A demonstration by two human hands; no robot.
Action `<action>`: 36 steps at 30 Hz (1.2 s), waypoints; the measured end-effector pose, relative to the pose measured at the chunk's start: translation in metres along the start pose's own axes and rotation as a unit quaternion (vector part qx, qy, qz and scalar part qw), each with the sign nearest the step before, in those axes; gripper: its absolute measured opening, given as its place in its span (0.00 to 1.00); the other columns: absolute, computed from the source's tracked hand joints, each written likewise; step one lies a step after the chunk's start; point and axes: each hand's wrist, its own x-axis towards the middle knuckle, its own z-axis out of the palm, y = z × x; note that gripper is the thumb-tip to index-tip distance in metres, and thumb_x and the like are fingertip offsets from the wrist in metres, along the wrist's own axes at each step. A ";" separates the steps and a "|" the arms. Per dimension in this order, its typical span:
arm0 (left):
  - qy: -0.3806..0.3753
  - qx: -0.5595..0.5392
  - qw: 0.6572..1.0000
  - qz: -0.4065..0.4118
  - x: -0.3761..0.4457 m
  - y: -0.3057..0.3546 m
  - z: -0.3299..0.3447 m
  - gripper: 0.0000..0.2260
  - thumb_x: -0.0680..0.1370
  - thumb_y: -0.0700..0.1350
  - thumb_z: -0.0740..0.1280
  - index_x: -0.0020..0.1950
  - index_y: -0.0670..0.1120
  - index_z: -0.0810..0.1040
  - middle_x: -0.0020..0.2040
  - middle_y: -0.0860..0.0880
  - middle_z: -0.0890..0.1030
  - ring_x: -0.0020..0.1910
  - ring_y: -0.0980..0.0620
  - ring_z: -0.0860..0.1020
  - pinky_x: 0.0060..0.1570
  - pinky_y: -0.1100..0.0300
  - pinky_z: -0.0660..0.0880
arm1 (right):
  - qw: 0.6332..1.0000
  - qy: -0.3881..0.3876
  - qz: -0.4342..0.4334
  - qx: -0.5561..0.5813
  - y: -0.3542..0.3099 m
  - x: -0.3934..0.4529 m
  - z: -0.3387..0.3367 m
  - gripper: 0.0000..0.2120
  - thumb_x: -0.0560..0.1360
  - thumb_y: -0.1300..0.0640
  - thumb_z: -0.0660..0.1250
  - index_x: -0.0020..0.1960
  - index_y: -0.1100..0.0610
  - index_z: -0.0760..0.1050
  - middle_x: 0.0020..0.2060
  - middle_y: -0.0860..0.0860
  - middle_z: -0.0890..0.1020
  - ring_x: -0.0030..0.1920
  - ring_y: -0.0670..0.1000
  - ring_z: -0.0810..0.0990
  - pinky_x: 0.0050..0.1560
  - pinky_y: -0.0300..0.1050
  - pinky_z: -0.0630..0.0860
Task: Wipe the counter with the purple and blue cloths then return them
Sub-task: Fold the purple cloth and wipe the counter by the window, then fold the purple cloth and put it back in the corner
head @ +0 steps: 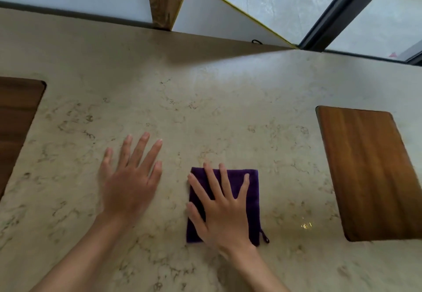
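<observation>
I see my right hand (225, 211) pressed flat, grip fully spread, on the folded dark purple cloth (252, 196) at lower centre of the beige marbled stone counter (205, 113). My left hand (130, 177) lies open and empty just left of it. A brown wooden board (370, 172) sits at right.

The right hand (225, 211) lies flat over the middle of the purple cloth (251, 191), hiding that part, the dark wooden board (18, 118) at the left is cut by the frame edge, and the left hand (130, 177) is slightly blurred.
</observation>
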 end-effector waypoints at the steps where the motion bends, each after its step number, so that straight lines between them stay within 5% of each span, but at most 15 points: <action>1: -0.004 -0.001 1.000 -0.003 0.000 0.001 0.000 0.25 0.83 0.60 0.43 0.81 0.64 0.50 0.83 0.57 0.56 0.82 0.49 0.55 0.78 0.39 0.51 | 1.000 -0.014 0.009 0.002 -0.002 -0.002 -0.004 0.29 0.81 0.33 0.49 0.80 0.38 0.51 0.83 0.47 0.52 0.82 0.58 0.49 0.72 0.80 0.49; 5: -0.024 -0.029 0.999 -0.014 -0.001 0.004 -0.006 0.24 0.83 0.60 0.44 0.80 0.66 0.48 0.83 0.57 0.55 0.83 0.49 0.54 0.79 0.39 0.50 | 0.994 -0.007 0.017 0.111 0.004 -0.002 -0.022 0.25 0.83 0.36 0.45 0.80 0.36 0.50 0.82 0.41 0.46 0.82 0.50 0.42 0.78 0.69 0.38; 8: -0.026 -0.091 0.995 -0.006 -0.002 0.006 -0.021 0.23 0.82 0.58 0.51 0.78 0.66 0.57 0.81 0.51 0.62 0.80 0.46 0.63 0.76 0.36 0.56 | 0.939 0.080 0.109 0.316 0.034 -0.013 -0.039 0.18 0.82 0.40 0.55 0.70 0.39 0.71 0.75 0.33 0.65 0.78 0.41 0.61 0.78 0.51 0.62; 10: 0.021 -0.147 0.989 -0.006 -0.013 0.018 -0.033 0.17 0.80 0.59 0.55 0.68 0.64 0.72 0.68 0.48 0.74 0.63 0.44 0.78 0.66 0.40 0.69 | 0.921 0.138 0.152 0.330 0.062 -0.024 -0.047 0.12 0.79 0.41 0.63 0.59 0.41 0.79 0.62 0.32 0.74 0.66 0.41 0.74 0.67 0.48 0.76; 12: 0.021 -0.179 0.984 -0.002 -0.031 0.039 -0.041 0.15 0.77 0.64 0.58 0.59 0.65 0.76 0.54 0.54 0.70 0.49 0.50 0.77 0.56 0.50 0.71 | 0.932 0.111 0.142 0.316 0.082 -0.033 -0.051 0.11 0.75 0.40 0.67 0.54 0.42 0.82 0.57 0.33 0.74 0.61 0.44 0.73 0.63 0.44 0.75; 14: -0.028 -0.204 0.978 0.026 -0.046 0.062 -0.044 0.17 0.74 0.68 0.60 0.58 0.66 0.79 0.48 0.57 0.64 0.45 0.55 0.70 0.52 0.56 0.68 | 0.936 0.060 0.110 0.329 0.094 -0.039 -0.049 0.13 0.72 0.43 0.72 0.56 0.42 0.83 0.59 0.34 0.71 0.61 0.45 0.71 0.63 0.40 0.72; 23: -0.108 -0.200 0.973 0.034 -0.051 0.068 -0.040 0.28 0.68 0.76 0.54 0.62 0.70 0.78 0.46 0.56 0.66 0.45 0.53 0.69 0.53 0.56 0.64 | 0.932 -0.035 0.075 0.354 0.114 -0.039 -0.048 0.21 0.69 0.49 0.79 0.60 0.37 0.80 0.65 0.32 0.67 0.65 0.40 0.67 0.68 0.42 0.69; 30: -0.085 -0.176 0.980 0.029 -0.048 0.080 -0.039 0.12 0.70 0.64 0.72 0.53 0.68 0.81 0.43 0.60 0.68 0.43 0.57 0.69 0.46 0.55 0.63 | 0.943 -0.058 0.075 0.319 0.114 -0.028 -0.051 0.14 0.72 0.50 0.76 0.54 0.41 0.78 0.59 0.31 0.65 0.60 0.40 0.70 0.63 0.41 0.73; 36: -0.080 -0.143 0.985 0.048 -0.040 0.090 -0.050 0.07 0.70 0.57 0.76 0.47 0.63 0.83 0.40 0.57 0.76 0.38 0.54 0.75 0.40 0.57 0.69 | 0.976 -0.054 0.083 0.196 0.101 -0.016 -0.049 0.07 0.76 0.53 0.71 0.51 0.46 0.74 0.53 0.41 0.62 0.56 0.46 0.68 0.62 0.46 0.75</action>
